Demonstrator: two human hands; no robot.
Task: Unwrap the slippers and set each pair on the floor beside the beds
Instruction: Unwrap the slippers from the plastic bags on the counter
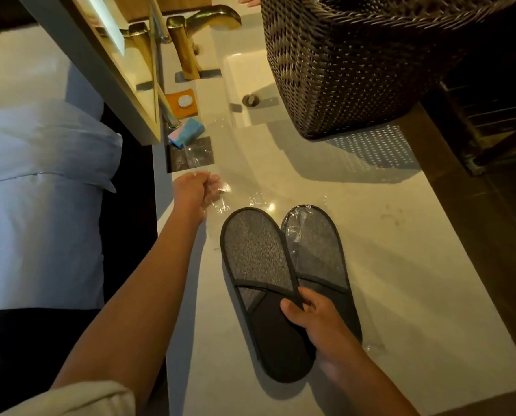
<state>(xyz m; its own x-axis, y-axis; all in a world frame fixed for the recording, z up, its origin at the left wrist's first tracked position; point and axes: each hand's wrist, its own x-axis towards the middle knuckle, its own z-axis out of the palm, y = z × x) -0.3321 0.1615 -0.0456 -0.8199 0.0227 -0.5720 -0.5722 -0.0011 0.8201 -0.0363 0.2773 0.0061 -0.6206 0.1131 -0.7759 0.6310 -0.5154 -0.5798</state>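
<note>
A pair of grey slippers (pixel 259 265) with dark toe parts lies side by side on the pale tabletop (pixel 401 265), the left one overlapping the right one's inner edge. The right slipper (pixel 316 250) is partly under clear plastic wrap (pixel 220 202), which trails off across the tabletop to the left. The right hand (pixel 313 322) is clamped on the pair near the toe ends, thumb on top of the left slipper. The left hand (pixel 195 190) is closed in a fist around the far end of the wrap, away from the slippers. Beyond them sit a white sink (pixel 241 85) with a brass tap (pixel 187 43), a blue box (pixel 187 132) and a dark woven basket (pixel 356 64). A bed (pixel 40 181) with white linen lies to the left.
</note>
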